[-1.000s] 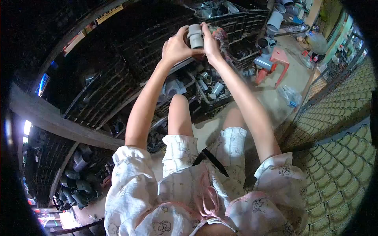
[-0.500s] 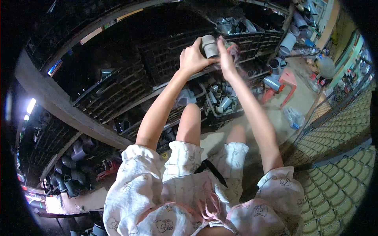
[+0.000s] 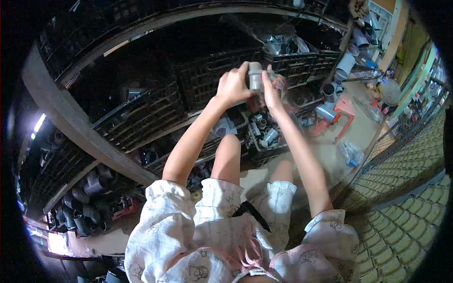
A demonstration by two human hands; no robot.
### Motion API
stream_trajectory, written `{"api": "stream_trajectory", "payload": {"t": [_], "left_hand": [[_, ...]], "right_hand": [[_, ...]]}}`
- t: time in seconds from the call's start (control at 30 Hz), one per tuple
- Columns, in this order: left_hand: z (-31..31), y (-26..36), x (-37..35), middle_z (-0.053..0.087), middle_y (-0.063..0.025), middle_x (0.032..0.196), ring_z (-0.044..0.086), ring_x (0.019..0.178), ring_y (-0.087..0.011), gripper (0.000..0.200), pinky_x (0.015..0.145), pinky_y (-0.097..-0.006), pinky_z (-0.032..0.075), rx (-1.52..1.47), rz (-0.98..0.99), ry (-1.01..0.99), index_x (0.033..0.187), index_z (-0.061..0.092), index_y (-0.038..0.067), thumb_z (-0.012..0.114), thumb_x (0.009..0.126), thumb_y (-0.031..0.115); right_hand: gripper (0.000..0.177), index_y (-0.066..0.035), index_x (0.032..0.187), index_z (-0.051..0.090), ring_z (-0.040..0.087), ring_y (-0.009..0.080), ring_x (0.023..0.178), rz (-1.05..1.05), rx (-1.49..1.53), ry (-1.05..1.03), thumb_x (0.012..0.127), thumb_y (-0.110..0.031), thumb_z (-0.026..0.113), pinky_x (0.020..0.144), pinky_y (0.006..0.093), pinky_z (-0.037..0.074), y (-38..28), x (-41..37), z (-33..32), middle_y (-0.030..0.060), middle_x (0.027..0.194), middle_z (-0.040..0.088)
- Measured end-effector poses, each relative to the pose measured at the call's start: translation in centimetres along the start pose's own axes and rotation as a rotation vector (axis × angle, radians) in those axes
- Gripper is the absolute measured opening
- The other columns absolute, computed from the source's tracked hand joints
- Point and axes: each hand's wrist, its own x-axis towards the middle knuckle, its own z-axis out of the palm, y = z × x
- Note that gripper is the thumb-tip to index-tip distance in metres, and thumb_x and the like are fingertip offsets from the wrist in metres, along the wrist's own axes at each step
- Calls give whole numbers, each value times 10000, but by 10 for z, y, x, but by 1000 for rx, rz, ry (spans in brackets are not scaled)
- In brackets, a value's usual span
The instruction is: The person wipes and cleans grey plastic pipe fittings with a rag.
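Note:
A grey plastic pipe fitting [image 3: 255,76] is held upright in front of the dark crates. My left hand [image 3: 233,87] wraps its fingers and thumb round the fitting's left side. Against its right side, my right hand [image 3: 271,92] holds a crumpled, multicoloured cloth [image 3: 279,83], which shows beyond the fingers. Most of the cloth is hidden behind this hand. Below my hands, a crate [image 3: 255,147] holds several small grey fittings.
Dark crates [image 3: 141,115] line the shelves at left and centre. A red plastic stool [image 3: 345,109] stands at right, near grey pipes [image 3: 346,65]. A plastic bag [image 3: 351,152] lies on the floor. Wire mesh [image 3: 401,141] runs along the right side.
Both hands and the fitting have shifted lower in the view. The fitting now stands more upright. The view has tilted a little.

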Motion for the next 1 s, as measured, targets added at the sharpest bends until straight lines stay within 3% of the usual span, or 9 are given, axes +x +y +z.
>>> {"api": "stream_trajectory", "payload": {"t": [0.07,0.1,0.2,0.33,0.5,0.67,0.77,0.97,1.0], "left_hand": [[-3,9,-5,562,-199,920,551,859,-332,659,741,-402,451,12,75,25,1085,423,17,691,523,233],[-2,10,-6,542,-183,997,534,908,-321,678,775,-399,438,-10,138,96,1093,420,13,697,519,244],[-4,10,-1,495,-149,1120,497,993,-302,718,844,-374,409,-23,265,135,1125,439,11,706,502,249],[-13,18,-1,522,-130,1051,524,944,-277,676,772,-364,432,65,287,-5,1080,475,50,700,486,282],[-10,12,8,507,-111,1034,535,903,-287,680,735,-383,443,77,-22,58,1097,449,65,697,488,242],[-6,15,5,498,-126,1045,534,879,-312,696,736,-379,455,5,226,61,1105,442,40,696,482,219],[-8,28,4,516,-116,990,533,905,-286,668,736,-385,442,14,205,55,1083,449,51,676,476,210],[-1,9,14,507,-102,1056,539,905,-283,736,733,-351,466,40,147,128,1120,454,56,715,454,231],[-1,12,13,513,-106,1042,542,897,-288,731,735,-360,462,-11,191,91,1113,457,60,711,451,234]], "right_hand": [[600,5,1200,386,433,133,1030,244,170,-189,858,-487,355,877,267,331,-46,-19,-1,77,1146,463],[563,-13,1080,492,487,121,922,209,352,-204,847,-507,359,810,280,372,-26,-3,-1,48,1002,531],[611,0,1192,392,458,155,1004,174,324,-115,841,-500,376,866,293,353,-21,13,4,71,1145,463],[640,-64,1245,344,425,165,1058,314,479,-70,824,-545,365,873,337,358,-17,29,-5,73,1177,424],[630,-23,1285,278,339,134,1143,37,139,-212,861,-486,332,949,253,240,-39,-3,9,67,1260,363],[569,-29,1118,472,461,129,961,124,117,-146,854,-511,323,842,265,347,-44,3,6,50,1061,511],[523,-34,1069,504,478,125,919,269,292,-99,858,-482,337,832,262,353,-38,12,0,50,994,532],[539,14,1179,399,392,136,1058,3,8,-159,889,-429,297,917,253,284,-44,-22,4,74,1156,446],[453,-22,1155,449,466,112,974,-12,87,-56,879,-375,389,851,264,357,-47,-20,5,54,1087,506]]}}
